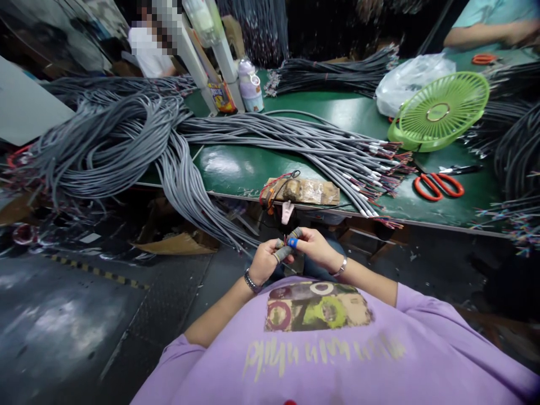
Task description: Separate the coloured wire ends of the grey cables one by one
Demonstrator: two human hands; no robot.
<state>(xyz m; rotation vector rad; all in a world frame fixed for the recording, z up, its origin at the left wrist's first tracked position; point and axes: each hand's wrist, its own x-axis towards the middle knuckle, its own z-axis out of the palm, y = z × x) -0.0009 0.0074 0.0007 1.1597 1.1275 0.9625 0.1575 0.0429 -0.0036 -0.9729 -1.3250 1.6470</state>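
Observation:
My left hand (266, 261) and my right hand (315, 246) meet in front of my shirt, just below the bench edge. Both are closed, with fingertips pinched together around the thin wires of a cable, which my fingers mostly hide. Grey and yellowish coverings wrap several fingertips, and a blue band is on a right finger. Just beyond my hands, a wooden block (324, 192) with tape and a small device sits at the bench edge. A pale pink clip-like piece (287, 212) hangs below it.
Grey cables (253, 132) lie across the green bench (228, 163), their stripped ends at right. A large coil (113, 146) is at left. Orange-handled scissors (439, 185), a green fan (441, 112), a plastic bag (409, 81) and a bottle (251, 87) stand around. Two people work beyond.

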